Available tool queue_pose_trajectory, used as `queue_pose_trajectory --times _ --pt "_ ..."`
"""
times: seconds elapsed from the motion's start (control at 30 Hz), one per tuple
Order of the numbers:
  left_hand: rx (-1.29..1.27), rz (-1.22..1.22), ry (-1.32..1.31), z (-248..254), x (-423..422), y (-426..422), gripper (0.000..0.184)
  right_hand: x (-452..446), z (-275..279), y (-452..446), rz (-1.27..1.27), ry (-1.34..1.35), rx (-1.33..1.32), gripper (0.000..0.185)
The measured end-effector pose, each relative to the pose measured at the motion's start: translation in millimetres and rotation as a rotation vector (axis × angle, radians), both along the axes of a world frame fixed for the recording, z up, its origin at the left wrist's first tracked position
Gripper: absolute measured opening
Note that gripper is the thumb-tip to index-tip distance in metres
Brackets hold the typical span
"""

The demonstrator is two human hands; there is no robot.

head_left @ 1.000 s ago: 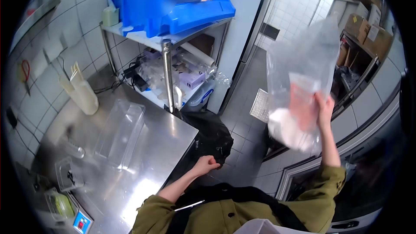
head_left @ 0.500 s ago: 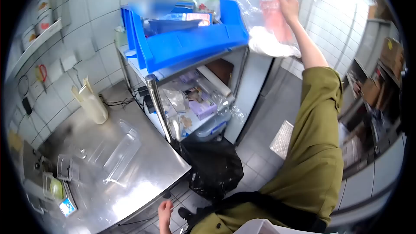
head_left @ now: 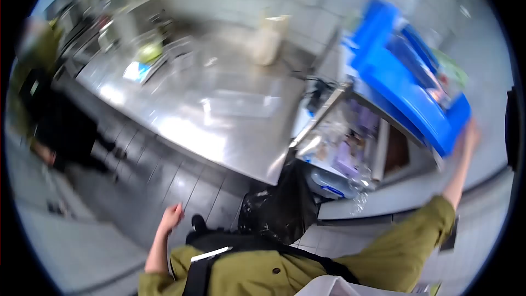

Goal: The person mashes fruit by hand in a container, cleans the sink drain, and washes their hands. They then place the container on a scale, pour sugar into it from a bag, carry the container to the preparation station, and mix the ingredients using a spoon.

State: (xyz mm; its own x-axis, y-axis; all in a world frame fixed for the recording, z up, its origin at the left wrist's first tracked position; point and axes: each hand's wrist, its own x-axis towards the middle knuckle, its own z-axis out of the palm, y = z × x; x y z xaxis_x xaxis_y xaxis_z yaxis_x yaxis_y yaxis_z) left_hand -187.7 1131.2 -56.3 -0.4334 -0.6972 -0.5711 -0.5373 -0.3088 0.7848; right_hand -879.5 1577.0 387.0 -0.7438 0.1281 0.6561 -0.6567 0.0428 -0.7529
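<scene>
My right hand (head_left: 471, 134) is raised at the right end of the blue bin (head_left: 408, 104) on the shelf. It is smeared by motion and partly behind the bin's edge, so whether it grips anything cannot be told. Several packets, some in plastic, fill the bin, among them a green-edged bag (head_left: 452, 68). My left hand (head_left: 173, 216) hangs low in front of the steel table, its fingers curled with nothing visible in them.
On the steel table (head_left: 181, 131) are a clear plastic tray (head_left: 241, 104), a pale jug-like container (head_left: 268, 41) and a scale-like device (head_left: 137, 71). A black garbage bag (head_left: 279, 208) hangs beside the lower shelf. Another person (head_left: 60, 115) stands at left.
The view has swung left, bringing another person into sight. My right hand was up holding a clear and pink plastic bag; now it is by the bin and that bag is not visible.
</scene>
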Motion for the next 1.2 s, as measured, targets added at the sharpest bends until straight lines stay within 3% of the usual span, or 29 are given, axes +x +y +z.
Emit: queue_pose_trajectory --times 0.03,0.07,0.1,0.2,0.37,0.6,0.8,0.87,1.0,1.13,1.2 --pt "-0.014 0.004 -0.011 11 -4 0 0.037 -45 -3 31 -0.017 0.093 0.055 0.037" --pt "-0.004 -0.022 -0.038 5 -2 -5 0.038 -79 0 63 -0.065 -0.011 0.111 0.040" --pt "-0.067 -0.064 -0.090 19 -5 -7 0.041 -102 3 100 -0.387 0.163 0.460 0.043" --pt "-0.131 -0.113 -0.105 32 -9 -24 0.034 -17 -8 74 -0.608 0.244 0.293 0.055" --pt "-0.107 -0.199 -0.072 31 -9 -72 0.042 100 -42 33 -0.597 0.269 0.093 0.039" --pt "-0.039 -0.137 -0.010 55 2 -193 0.054 195 -107 -1 -0.646 0.228 0.155 0.030" --pt "-0.078 -0.074 0.224 71 14 -350 0.043 302 -142 -99 -0.541 0.224 -0.095 0.023" --pt "-0.094 -0.077 0.229 87 16 -381 0.038 335 -147 -155 -0.590 0.227 -0.070 0.022" --pt "-0.056 -0.122 0.338 119 34 -428 0.035 353 -178 -291 -0.391 0.108 -0.040 0.023" --pt "0.007 -0.004 0.439 104 62 -473 0.031 383 -229 -464 0.064 -0.022 0.248 0.019" --pt "0.042 0.102 0.473 88 76 -489 0.030 404 -253 -543 0.372 -0.181 0.271 0.017"
